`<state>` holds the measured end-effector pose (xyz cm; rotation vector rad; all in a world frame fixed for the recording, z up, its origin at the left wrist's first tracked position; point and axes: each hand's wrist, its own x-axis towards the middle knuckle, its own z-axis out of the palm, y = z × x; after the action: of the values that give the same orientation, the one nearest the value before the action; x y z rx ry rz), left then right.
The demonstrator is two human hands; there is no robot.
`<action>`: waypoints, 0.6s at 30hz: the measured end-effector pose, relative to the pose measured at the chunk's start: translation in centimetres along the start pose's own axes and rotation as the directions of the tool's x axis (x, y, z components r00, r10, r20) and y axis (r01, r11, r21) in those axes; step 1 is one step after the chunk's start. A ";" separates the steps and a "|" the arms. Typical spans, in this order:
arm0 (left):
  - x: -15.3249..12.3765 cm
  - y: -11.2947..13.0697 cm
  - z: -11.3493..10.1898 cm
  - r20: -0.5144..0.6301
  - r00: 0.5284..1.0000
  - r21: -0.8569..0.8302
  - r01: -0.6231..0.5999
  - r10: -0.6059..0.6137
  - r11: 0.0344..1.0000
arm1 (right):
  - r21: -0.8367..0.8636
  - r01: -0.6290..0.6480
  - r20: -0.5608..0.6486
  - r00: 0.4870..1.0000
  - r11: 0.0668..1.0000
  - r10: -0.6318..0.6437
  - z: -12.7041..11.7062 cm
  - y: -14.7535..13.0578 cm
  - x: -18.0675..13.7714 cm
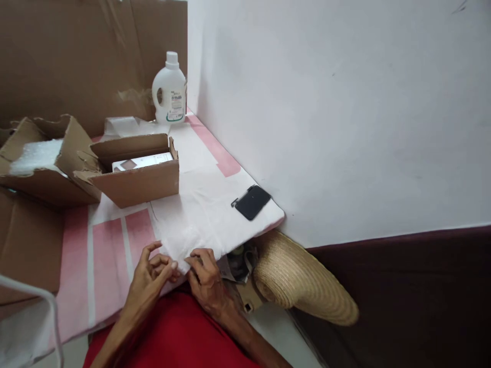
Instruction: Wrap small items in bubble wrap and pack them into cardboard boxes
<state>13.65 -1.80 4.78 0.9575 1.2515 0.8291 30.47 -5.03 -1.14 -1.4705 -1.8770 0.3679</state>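
Note:
A thin, whitish, translucent plastic sheet [178,240], possibly a bag, lies on the table at its near edge in front of me. My left hand [153,271] pinches its near edge, the thumb laid over it and the index finger raised. Just to the right, my right hand [207,278] is closed on the same edge, thumb against bent fingers. The fingertips of both hands are close together. How far the sheet reaches is hard to make out against the white tablecloth.
An open cardboard box [141,181] with a white printed carton [149,161] stands ahead. More boxes [34,250] sit left, one holding bubble wrap [36,156]. A white bottle [171,94] stands behind. A black phone-like object [252,202] lies right; a straw hat [303,276] hangs below the edge.

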 end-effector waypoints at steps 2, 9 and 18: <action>0.1 0.1 0.5 0.057 0.994 0.080 -0.099 0.095 0.992 | 0.043 -0.127 -0.010 0.992 0.991 0.127 -0.1 -0.1 0.0; 1.5 -1.7 0.9 0.293 0.747 0.585 -0.634 0.597 0.506 | 0.108 -0.267 -0.126 0.952 0.958 0.280 0.1 1.2 0.2; 4.8 -4.0 1.1 0.549 0.666 0.767 -0.642 0.506 0.013 | 0.165 -0.451 0.004 0.889 0.877 0.457 -1.3 1.6 0.8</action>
<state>15.41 0.90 -0.68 2.6736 1.1548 0.5127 32.48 -4.02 -0.90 -1.7841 -1.4177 0.6938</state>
